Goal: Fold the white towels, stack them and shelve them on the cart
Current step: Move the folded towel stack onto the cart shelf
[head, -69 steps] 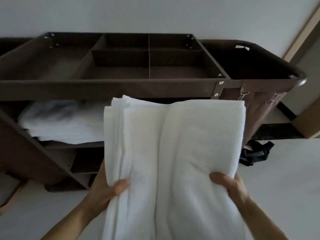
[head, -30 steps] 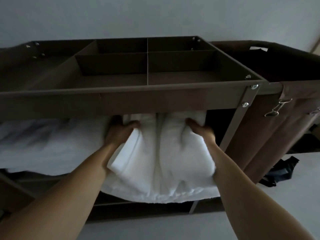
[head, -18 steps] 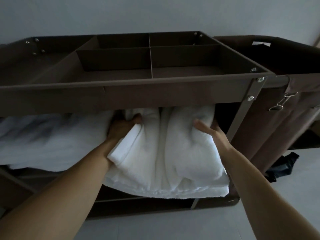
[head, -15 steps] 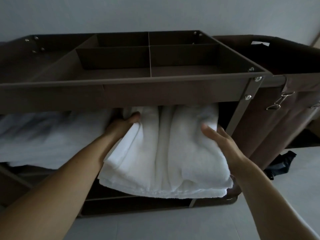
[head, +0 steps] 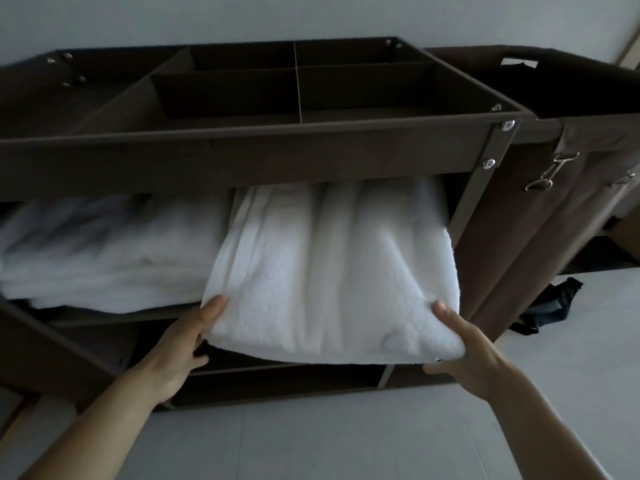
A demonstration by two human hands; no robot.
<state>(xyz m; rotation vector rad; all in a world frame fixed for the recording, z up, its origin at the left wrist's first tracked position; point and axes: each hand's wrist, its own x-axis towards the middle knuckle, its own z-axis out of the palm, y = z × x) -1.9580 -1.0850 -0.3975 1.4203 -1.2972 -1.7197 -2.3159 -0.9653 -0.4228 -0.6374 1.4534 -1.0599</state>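
Left hand (head: pixel 180 344): grasps the near left corner of the folded towels (head: pixel 329 268), thumb on top.
Right hand (head: pixel 465 353): grasps the near right corner likewise.
Folded towels: far end on the cart (head: pixel 479 188) middle shelf, near end overhanging (sagging slightly).
Other towels (head: pixel 104 251): same shelf, touching on the left.
Top tray (head: pixel 228 91): above, split into compartments.
Linen bag (head: pixel 554 216): at the cart's right end.

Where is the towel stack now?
Head view: the towel stack lies on the cart shelf under the top tray, right of the other towels, overhanging its front.
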